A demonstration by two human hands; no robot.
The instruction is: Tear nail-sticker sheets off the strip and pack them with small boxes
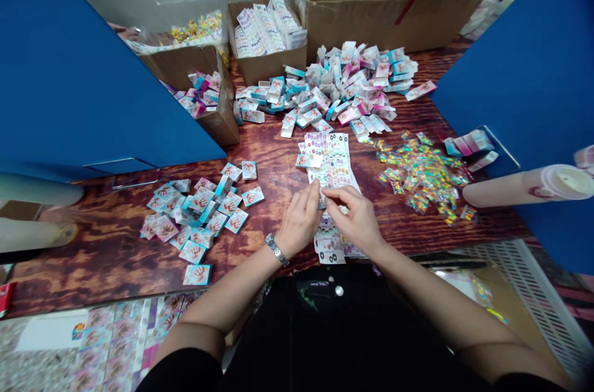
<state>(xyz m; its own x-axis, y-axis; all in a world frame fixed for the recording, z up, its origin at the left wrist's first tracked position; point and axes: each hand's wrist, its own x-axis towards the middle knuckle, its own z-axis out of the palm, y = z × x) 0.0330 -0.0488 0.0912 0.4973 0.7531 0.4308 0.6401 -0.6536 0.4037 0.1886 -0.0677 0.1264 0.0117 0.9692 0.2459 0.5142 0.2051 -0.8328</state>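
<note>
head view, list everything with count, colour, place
printed sheets: many, white with coloured prints, centre and boxed behind
palm-print cartons: many, blue, pink and white, left and back
glossy packets: many, yellow and green, right
cardboard boxes: three, brown, back
panels: two, blue, sides
cylinders: several, pale, side edges
perforated crate: one, white, lower right
tabletop: one, brown, centre
shirt: one, black, bottom
wristband: one, silver, left wrist
left hand: one, bare, centre
right hand: one, bare, centre
</note>
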